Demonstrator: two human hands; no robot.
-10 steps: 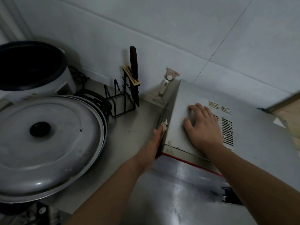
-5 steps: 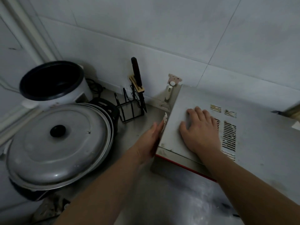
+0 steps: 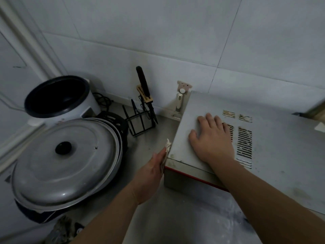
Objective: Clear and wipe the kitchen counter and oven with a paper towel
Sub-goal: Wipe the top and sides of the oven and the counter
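Note:
The grey oven (image 3: 274,155) stands on the steel counter (image 3: 158,131) at the right, its top dotted with vent slots and grime. My right hand (image 3: 212,138) lies flat on the oven's top, fingers spread, holding nothing. My left hand (image 3: 151,171) presses a crumpled white paper towel (image 3: 168,145) against the oven's left side wall, near its front corner. Only the towel's upper edge shows past my fingers.
A large pot with a metal lid (image 3: 65,161) fills the left of the counter, with a rice cooker (image 3: 58,99) behind it. A black wire rack holding a knife (image 3: 143,110) stands by the tiled wall. A bear-shaped hook (image 3: 182,87) sticks to the wall behind the oven.
My left hand with the towel has slid along the oven's left side, first toward the back, now toward its front. My right hand stays flat on top. The view has pulled back.

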